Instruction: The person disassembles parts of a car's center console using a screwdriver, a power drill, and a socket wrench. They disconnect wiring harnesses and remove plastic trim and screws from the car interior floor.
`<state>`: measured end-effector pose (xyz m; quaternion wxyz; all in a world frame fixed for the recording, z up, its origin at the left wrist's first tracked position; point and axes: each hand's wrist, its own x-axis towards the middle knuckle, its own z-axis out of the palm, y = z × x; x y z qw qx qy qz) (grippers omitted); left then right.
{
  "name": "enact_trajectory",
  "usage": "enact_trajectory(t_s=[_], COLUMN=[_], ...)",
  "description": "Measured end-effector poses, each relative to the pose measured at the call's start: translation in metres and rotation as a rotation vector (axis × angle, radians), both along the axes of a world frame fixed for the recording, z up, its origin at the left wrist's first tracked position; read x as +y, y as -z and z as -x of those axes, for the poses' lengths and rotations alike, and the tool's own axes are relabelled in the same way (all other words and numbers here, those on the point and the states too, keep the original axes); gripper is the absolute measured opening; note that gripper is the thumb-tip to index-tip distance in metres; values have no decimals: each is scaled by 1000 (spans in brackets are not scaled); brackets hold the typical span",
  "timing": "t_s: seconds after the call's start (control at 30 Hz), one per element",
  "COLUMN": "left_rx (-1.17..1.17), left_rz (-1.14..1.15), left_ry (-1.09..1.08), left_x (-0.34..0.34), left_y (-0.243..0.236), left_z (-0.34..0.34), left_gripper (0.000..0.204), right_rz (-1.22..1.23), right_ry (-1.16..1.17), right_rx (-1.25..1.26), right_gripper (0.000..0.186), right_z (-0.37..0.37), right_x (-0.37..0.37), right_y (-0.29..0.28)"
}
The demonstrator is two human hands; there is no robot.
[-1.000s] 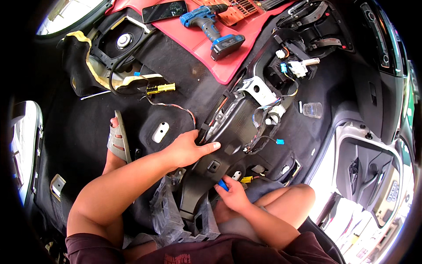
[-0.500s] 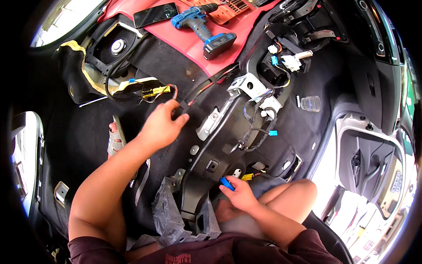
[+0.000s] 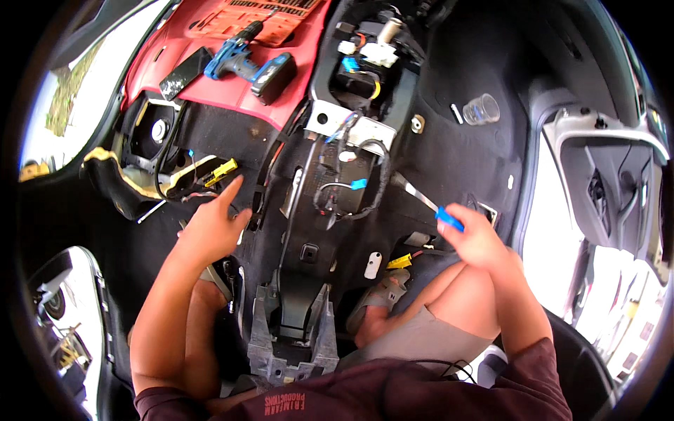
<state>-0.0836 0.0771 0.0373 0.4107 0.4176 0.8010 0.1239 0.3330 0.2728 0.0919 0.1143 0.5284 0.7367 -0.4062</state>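
Observation:
My right hand (image 3: 476, 235) grips a blue-handled tool (image 3: 449, 219) with a flat metal blade (image 3: 418, 189) pointing up and left, right of the long dark centre duct (image 3: 302, 274). My left hand (image 3: 214, 224) is open, index finger extended and thumb apart, near a black strip with wires (image 3: 270, 168) along the duct's left side. A yellow connector (image 3: 223, 170) lies just beyond it. Loose wiring with a blue plug (image 3: 358, 184) rests on the duct, below a silver bracket (image 3: 344, 128). Another yellow connector (image 3: 400, 261) is below my right hand.
A red mat (image 3: 147, 70) holds a drill (image 3: 253, 70), phone (image 3: 184, 74) and orange bit case (image 3: 249, 17). A speaker (image 3: 159, 130) is at upper left. A clear cup (image 3: 481, 109) stands on the right floor. Grey metal brackets (image 3: 267, 344) flank the duct's lower end, between my legs.
My left hand has let go of the black wired strip, which now lies beside the duct. My right hand has lifted the blue-handled tool up and rightward, showing its blade. The camera view has turned.

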Motion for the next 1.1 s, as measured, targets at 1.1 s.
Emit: enact_trajectory(t_s=[1.1], left_rx=[-6], left_rz=[-170], left_ry=[-123], left_x=[-20], left_y=[82], left_z=[-112], left_gripper=[64], right_rz=[-48], right_ry=[-177], right_rx=[-185], right_gripper=[34], right_z=[-22], right_x=[36], right_y=[29])
